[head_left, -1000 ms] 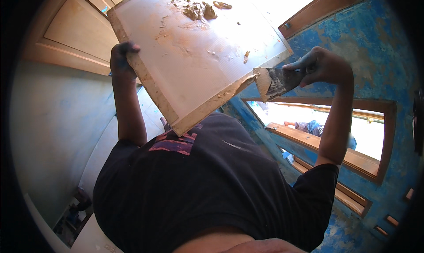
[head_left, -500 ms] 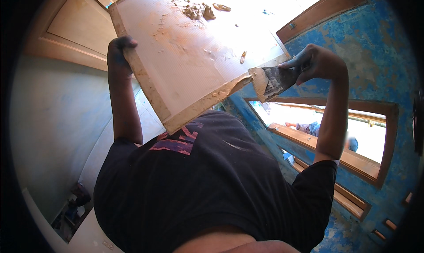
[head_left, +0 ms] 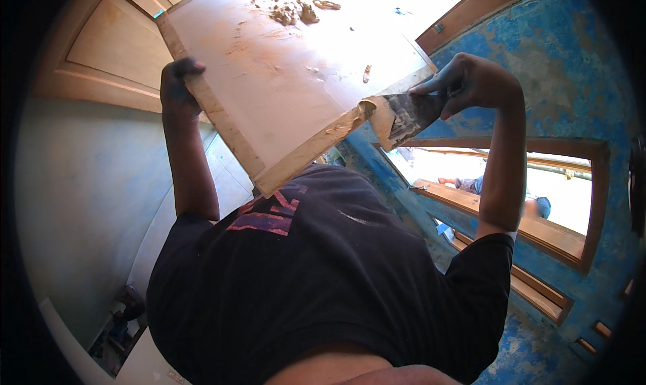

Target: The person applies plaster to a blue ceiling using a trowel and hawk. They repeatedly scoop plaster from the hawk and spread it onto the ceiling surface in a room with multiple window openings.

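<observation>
A flat pale board point(head_left: 289, 102) with taped, putty-smeared edges is held tilted at chest height. Lumps of putty point(head_left: 288, 13) sit near its far part. My left hand point(head_left: 182, 82) is closed on the board's left edge. My right hand point(head_left: 471, 82) grips a wide putty knife point(head_left: 414, 109), fingers pinched on its dark blade. The blade touches the board's lower right edge, where beige putty point(head_left: 380, 119) coats its tip.
A wooden door panel point(head_left: 121, 42) is at the upper left, beside a pale wall. On the right, a mottled blue wall point(head_left: 565, 69) has wood-framed openings point(head_left: 592, 197). Another person point(head_left: 474, 186) shows through one opening. Dark items lie at the lower left.
My right hand and the putty knife have moved up and slightly left along with the board's corner. My left hand has shifted a little left, still gripping the board.
</observation>
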Demonstrator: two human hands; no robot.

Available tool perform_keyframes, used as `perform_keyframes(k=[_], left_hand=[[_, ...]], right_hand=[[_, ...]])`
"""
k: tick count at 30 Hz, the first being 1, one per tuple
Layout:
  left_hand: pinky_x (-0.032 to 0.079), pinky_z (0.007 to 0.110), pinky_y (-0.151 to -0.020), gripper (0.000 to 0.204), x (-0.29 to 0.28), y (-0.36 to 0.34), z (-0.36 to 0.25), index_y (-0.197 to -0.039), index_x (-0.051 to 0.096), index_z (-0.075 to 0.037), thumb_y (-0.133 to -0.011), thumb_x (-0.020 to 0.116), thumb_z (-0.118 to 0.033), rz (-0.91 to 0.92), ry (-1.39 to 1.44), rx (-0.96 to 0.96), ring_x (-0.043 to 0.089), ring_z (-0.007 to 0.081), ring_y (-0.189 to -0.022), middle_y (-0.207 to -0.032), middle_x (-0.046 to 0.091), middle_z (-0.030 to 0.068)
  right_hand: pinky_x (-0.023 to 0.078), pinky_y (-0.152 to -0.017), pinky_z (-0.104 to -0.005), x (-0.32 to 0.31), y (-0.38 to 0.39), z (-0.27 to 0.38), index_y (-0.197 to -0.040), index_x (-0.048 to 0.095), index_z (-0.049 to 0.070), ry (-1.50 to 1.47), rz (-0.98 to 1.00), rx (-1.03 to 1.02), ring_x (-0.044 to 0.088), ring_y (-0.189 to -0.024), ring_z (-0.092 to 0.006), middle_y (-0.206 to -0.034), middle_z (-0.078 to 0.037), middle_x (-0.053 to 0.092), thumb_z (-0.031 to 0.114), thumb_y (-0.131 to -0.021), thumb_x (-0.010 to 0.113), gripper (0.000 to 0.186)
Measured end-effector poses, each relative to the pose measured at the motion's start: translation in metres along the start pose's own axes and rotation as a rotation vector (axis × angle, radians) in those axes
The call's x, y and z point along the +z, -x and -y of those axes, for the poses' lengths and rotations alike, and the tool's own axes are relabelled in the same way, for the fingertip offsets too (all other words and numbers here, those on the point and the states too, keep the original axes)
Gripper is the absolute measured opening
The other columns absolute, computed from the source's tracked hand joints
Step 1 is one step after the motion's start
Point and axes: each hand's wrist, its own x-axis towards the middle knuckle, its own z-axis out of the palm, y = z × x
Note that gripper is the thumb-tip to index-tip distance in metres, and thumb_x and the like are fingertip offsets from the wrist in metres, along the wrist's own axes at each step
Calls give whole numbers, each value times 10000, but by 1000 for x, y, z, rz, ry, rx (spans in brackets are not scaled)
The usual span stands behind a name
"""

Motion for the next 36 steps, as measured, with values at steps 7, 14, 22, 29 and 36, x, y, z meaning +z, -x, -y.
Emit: perform_keyframes(k=[7,14,22,29,36], left_hand=[[461,361,-699,488,10,3,-3,-966,357,125,-522,495,-24,-53,6,-7,530,280,-706,-799,476,174],[442,373,-735,482,21,4,-15,-973,358,118,-531,496,-15,-32,18,-42,521,287,-731,-815,475,172],[431,354,-737,460,18,4,-9,-961,376,107,-535,502,-17,-11,34,-53,515,280,-740,-809,483,160],[441,346,-722,415,25,9,-8,-929,399,101,-547,505,-21,-82,-1,-30,524,265,-718,-779,491,146],[458,324,-705,332,22,6,2,-882,434,77,-570,492,-23,-58,84,-83,540,248,-702,-765,500,132]], right_hand=[[371,-420,-205,4,-5,10,-908,594,86,55,28,47,475,-436,-93,-632,-47,582,78,-513,713,413],[362,-417,-207,-1,-2,14,-905,599,103,28,19,85,460,-433,-93,-640,-47,583,69,-508,711,414],[395,-456,-213,15,-1,14,-936,586,110,25,30,51,500,-471,-116,-655,-60,582,44,-528,700,428],[391,-451,-202,27,0,6,-947,582,123,-18,-8,-10,505,-469,-115,-647,-53,583,80,-551,698,415],[396,-448,-213,39,-3,22,-989,561,128,-65,-149,-127,477,-469,-81,-630,-29,572,98,-558,691,451]])
